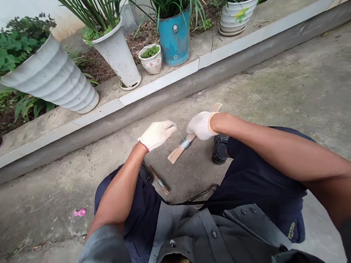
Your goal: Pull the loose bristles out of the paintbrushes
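My left hand (pixel 159 134), in a white knit glove, pinches the end of a thin wire (pixel 179 134). That wire runs taut to a coil of silvery wire (pixel 186 142) wound around a flat wooden stick (pixel 175 154). Around the stick, just beyond the coil, my gloved right hand (pixel 201 125) is closed; the stick's far end sticks out past the wrist. Its near end points down toward my left foot. On the ground by that foot lies a second, shorter wooden stick (pixel 154 174), with wire wound on it too.
A low concrete ledge (pixel 159 82) with white edging crosses in front. On it stand several potted plants, among them a blue bucket (pixel 174 40), a small white pot (pixel 151 64) and a ribbed white planter (pixel 56 78). A pink object (pixel 79 212) lies on the concrete at left.
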{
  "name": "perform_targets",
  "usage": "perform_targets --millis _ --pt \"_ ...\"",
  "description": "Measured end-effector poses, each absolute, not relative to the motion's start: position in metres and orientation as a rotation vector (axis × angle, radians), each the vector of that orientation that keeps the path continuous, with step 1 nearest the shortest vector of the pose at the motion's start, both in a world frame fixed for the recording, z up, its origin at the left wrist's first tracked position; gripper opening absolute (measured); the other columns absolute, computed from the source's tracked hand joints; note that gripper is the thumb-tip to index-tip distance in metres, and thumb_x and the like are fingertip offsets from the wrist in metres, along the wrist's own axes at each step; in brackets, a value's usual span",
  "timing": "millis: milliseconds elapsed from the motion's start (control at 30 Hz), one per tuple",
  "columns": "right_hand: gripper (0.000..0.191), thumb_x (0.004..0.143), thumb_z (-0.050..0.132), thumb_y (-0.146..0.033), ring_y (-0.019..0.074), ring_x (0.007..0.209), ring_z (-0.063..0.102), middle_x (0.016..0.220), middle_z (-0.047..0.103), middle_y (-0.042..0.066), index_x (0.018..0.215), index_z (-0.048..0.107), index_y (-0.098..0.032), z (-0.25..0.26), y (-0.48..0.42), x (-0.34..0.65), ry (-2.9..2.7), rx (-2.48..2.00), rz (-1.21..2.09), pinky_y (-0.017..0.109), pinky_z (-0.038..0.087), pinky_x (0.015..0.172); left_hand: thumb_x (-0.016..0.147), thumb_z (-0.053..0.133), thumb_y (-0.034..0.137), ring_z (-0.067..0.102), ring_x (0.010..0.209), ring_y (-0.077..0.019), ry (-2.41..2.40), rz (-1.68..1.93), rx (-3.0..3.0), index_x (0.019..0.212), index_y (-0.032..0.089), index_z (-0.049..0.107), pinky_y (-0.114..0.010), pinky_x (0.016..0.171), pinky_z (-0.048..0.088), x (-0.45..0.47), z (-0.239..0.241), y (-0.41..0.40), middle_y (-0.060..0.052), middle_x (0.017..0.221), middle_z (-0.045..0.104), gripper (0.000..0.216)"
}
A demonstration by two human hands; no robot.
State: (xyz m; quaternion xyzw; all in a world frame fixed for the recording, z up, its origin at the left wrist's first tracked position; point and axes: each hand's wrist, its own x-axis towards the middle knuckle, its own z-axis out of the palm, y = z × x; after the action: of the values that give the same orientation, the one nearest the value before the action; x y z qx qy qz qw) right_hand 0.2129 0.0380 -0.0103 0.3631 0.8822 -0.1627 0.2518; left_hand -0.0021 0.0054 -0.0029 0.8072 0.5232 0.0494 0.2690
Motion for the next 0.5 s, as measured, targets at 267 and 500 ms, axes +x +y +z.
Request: perform_targets --millis 267,500 --pt "0.024 0.084 0.066 -0.043 0.0147 0.066 0.051 0.074 0.064 0.001 0.089 0.065 -0.02 0.039 0.051 0.234 2.702 1.32 -0.817 0.028 0.034 0.061 0.104 0.042 0.049 0.067 0.067 -0.0143 1.334 0.269 1.917 0.096 0.018 0.069 -0.025 0.066 0.05 -0.001 -0.016 0.004 -0.004 0.084 0.074 0.042" --pt "0.03 0.093 0.057 -0.044 0.0205 0.075 0.056 0.083 0.066 0.012 0.1 0.066 -0.016 0.035 0.079 0.244 2.578 1.998 -0.498 0.032 0.037 0.068 0.104 0.041 0.042 0.069 0.07 -0.0142 1.302 0.222 1.92 0.103 0.019 0.068 -0.023 0.066 0.051 0.007 -0.011 -0.004 -0.001 0.083 0.073 0.035"
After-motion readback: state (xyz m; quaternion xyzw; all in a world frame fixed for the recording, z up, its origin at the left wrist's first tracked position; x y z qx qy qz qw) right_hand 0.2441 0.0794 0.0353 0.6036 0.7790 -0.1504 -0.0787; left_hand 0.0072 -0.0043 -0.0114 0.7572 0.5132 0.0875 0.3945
